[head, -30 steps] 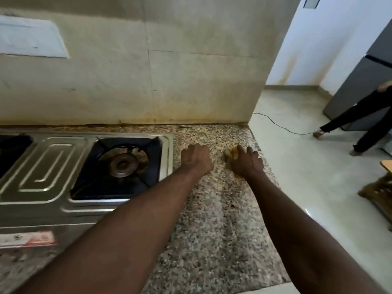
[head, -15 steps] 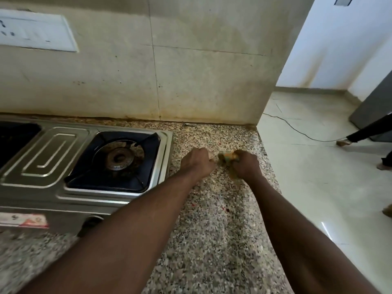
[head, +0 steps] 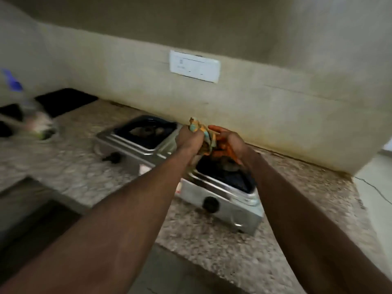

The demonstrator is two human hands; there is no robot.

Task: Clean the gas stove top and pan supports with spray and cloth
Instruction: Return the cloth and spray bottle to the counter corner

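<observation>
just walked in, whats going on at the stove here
A person holds a bunched cloth above the steel gas stove on the granite counter. The left hand grips it; the right hand is against it, though blur hides its grip. The cloth is not touching the stove.

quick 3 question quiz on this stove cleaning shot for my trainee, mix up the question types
1. True or false: the cloth lies spread flat on the stove.
2. Where is the cloth? A in the sink; B held between the left hand and right hand, above the stove; C hanging on the wall.
3. Fill in: the stove's front knob is ___ in colour.
Key: 1 false; 2 B; 3 black.
</observation>
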